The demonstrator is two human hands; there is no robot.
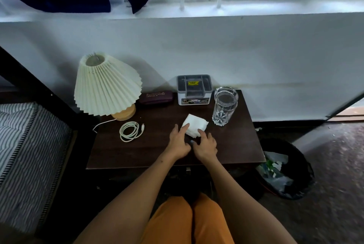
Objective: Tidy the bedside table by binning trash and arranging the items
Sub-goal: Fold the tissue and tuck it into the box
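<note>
Two hands on the bedside table (226, 145): left hand (178, 141) and right hand (205, 145), fingers spread, resting on a folded white tissue (195, 127), gripping nothing. Beside it: drinking glass (224, 106), coiled cable (130, 131).

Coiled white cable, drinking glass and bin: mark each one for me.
coiled white cable (130, 131), head view, on the left side of the loop.
drinking glass (223, 109), head view, on its clear side wall.
bin (307, 167), head view, on its dark right rim, on the floor.
</note>
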